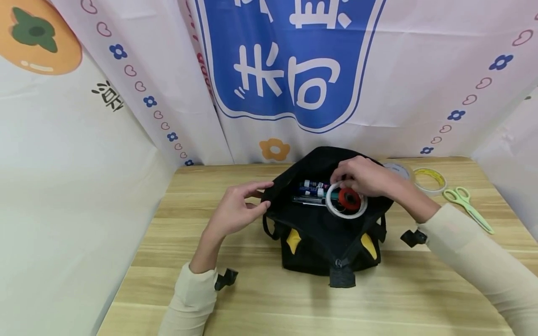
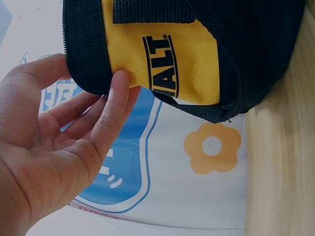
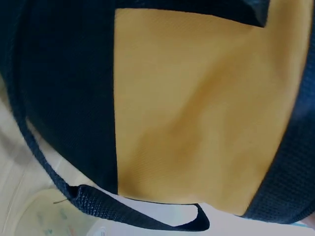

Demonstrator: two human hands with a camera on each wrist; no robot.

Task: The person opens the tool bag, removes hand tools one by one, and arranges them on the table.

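A black and yellow tool bag [image 1: 304, 261] stands on the table with its zippered mouth spread open. My left hand [image 1: 235, 210] pinches the left rim of the bag between thumb and fingers; the left wrist view shows this hand [image 2: 64, 132] at the zipper edge. Inside the bag's mouth, my right hand [image 1: 363, 176] holds a white tape roll [image 1: 345, 216] by its upper edge. A red roll [image 1: 343, 199] shows within that ring. Several markers [image 1: 308, 191] and a silver tool [image 1: 307, 200] lie in the bag. The right wrist view shows the bag's yellow side [image 3: 197, 103], with the hand mostly hidden.
To the right of the bag lie a clear tape roll [image 1: 404, 171], a yellow-lined tape roll [image 1: 440, 179] and light green scissors [image 1: 464, 200]. A printed cloth [image 1: 252, 135] hangs behind the wooden table [image 1: 168, 242].
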